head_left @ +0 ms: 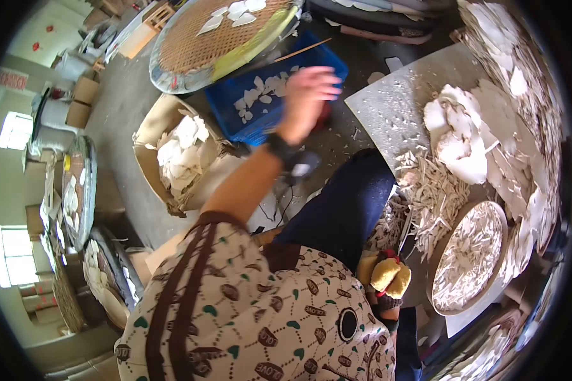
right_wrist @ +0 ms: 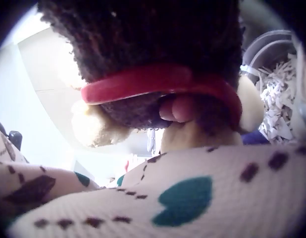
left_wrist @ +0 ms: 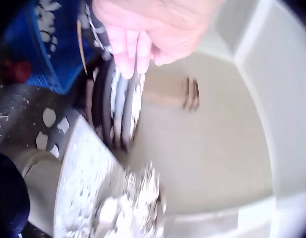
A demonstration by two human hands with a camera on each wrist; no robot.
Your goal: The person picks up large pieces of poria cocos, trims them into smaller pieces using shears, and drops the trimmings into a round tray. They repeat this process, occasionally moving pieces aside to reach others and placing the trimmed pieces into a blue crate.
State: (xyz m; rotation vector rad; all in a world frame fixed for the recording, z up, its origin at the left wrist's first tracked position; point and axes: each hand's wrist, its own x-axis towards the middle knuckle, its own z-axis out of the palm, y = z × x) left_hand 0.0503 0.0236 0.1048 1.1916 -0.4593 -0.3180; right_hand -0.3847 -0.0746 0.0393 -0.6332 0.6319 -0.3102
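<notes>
My left hand is raised over the blue crate, blurred in the head view. Its fingers hang loosely with nothing between them in the left wrist view. Flat white pieces lie in the crate. My right hand is close to my body in a dark knit glove with yellow padded finger covers. It grips scissors, whose red handles loop round the gloved fingers in the right wrist view. The scissor blades point toward a heap of thin cut strips.
A cardboard box of white pieces stands left of my leg. On the board at right lie large pale sheets. An oval tray holds cut strips. A round woven tray stands beyond the crate.
</notes>
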